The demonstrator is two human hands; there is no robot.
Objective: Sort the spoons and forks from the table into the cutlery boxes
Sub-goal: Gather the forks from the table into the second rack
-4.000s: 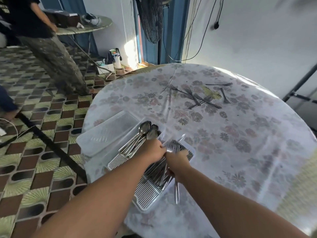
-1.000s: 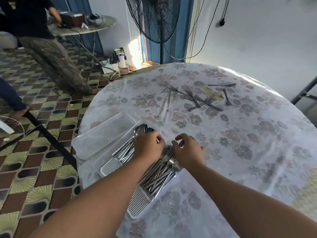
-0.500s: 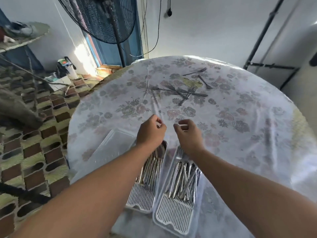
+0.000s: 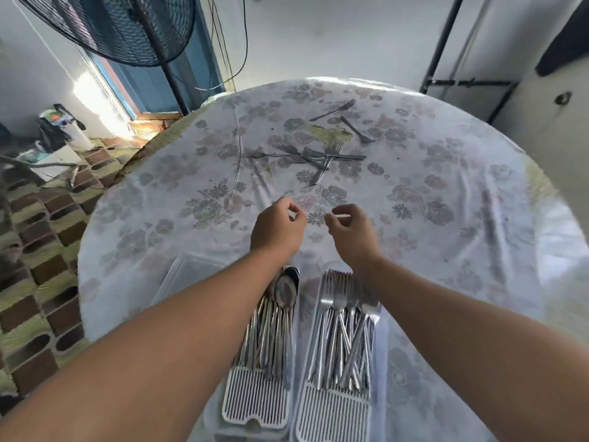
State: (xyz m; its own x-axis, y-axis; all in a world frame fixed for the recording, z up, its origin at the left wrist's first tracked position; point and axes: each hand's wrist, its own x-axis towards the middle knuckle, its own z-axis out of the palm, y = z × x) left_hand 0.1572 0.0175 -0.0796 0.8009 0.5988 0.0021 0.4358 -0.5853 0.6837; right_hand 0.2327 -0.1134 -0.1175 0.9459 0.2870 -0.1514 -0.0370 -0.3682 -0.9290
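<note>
Forks of grey steel (image 4: 314,157) lie crossed mid-table, handles mostly crosswise, straight beyond both hands; left hand (image 4: 276,229) and right hand (image 4: 353,234) hover about equally near, fingers loosely curled, empty.

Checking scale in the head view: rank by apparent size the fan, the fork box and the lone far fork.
1. fan, partly cropped
2. fork box, though nearer the camera
3. lone far fork

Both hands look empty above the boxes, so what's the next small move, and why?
Probably reach the right hand forward to the crossed pile of forks mid-table and pick one up. Both hands hold nothing, the left hand included, and only forks lie loose, bound for the fork box.
</note>
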